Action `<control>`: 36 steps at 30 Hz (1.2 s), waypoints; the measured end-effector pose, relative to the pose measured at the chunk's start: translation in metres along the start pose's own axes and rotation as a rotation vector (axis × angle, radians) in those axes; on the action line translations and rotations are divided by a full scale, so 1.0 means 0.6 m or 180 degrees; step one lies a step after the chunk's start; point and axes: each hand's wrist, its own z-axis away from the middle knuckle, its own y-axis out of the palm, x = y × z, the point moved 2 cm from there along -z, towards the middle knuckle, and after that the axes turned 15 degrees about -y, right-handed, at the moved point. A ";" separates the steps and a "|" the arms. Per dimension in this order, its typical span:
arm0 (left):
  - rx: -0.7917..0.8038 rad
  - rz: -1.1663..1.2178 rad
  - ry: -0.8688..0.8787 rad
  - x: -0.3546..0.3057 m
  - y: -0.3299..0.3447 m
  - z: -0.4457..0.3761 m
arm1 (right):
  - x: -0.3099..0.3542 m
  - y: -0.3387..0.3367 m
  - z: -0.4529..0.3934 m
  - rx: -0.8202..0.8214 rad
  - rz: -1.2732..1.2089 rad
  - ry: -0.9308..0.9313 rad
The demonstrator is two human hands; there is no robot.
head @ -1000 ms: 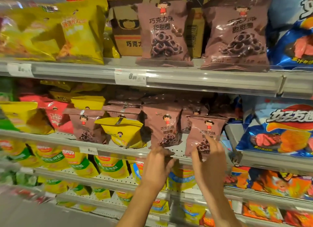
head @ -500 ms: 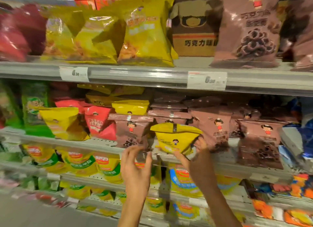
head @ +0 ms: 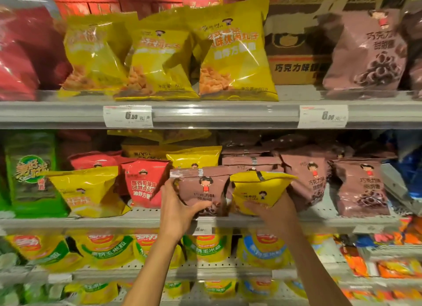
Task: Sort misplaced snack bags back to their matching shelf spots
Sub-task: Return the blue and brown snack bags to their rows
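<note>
On the middle shelf [head: 114, 222], my left hand [head: 177, 211] grips a small brown snack bag [head: 202, 189] from its left side and bottom. Beside it, my right hand [head: 271, 211] holds a small yellow snack bag [head: 258, 189] from below; that bag stands among brown bags [head: 312, 182]. More small yellow bags [head: 89, 191] and red bags [head: 142, 182] stand to the left on the same shelf. Large yellow bags [head: 233, 52] fill the upper shelf, with a large brown bag [head: 365, 54] at the right.
A green bag [head: 32, 175] stands at the far left of the middle shelf. Price tags [head: 127, 116] hang on the upper shelf rail. A cardboard box [head: 294, 52] sits behind on the top shelf. Yellow corn-snack bags [head: 109, 251] fill the lower shelves.
The view has swung left along the shelf. My left hand has risen and taken hold of the brown bag. My right hand now holds the yellow bag from below.
</note>
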 end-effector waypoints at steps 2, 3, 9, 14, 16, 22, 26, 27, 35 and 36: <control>0.0052 0.0043 0.0049 -0.003 -0.002 -0.002 | -0.002 0.001 0.002 -0.0097 0.0097 0.0114; 0.0084 0.0066 0.0110 -0.005 -0.002 -0.001 | -0.002 0.001 0.001 -0.0115 0.0139 0.0139; 0.0319 0.0239 0.0165 -0.011 -0.005 0.012 | 0.004 0.002 0.003 -0.0241 0.0070 0.0211; 0.0318 0.0403 0.0167 -0.015 0.011 0.015 | 0.026 -0.017 0.007 -0.0452 -0.0051 0.0118; 0.0350 0.0347 0.0149 -0.019 0.028 0.020 | 0.040 -0.037 0.009 -0.0668 0.0047 0.0077; 0.0514 0.0222 0.0194 -0.047 0.105 0.040 | 0.060 -0.121 0.018 -0.0884 0.0440 -0.0196; 0.0655 0.0226 0.0256 -0.073 0.154 0.053 | 0.062 -0.182 0.035 -0.0984 0.0581 -0.0133; 0.0694 0.0221 0.0270 -0.078 0.166 0.057 | 0.059 -0.197 0.040 -0.1004 0.0567 -0.0067; 0.0662 -0.0218 0.0597 -0.093 0.217 0.073 | 0.069 -0.275 0.070 -0.0839 0.0271 0.0155; 0.0694 -0.0250 0.0636 -0.096 0.218 0.073 | 0.071 -0.282 0.074 -0.0794 0.0205 0.0143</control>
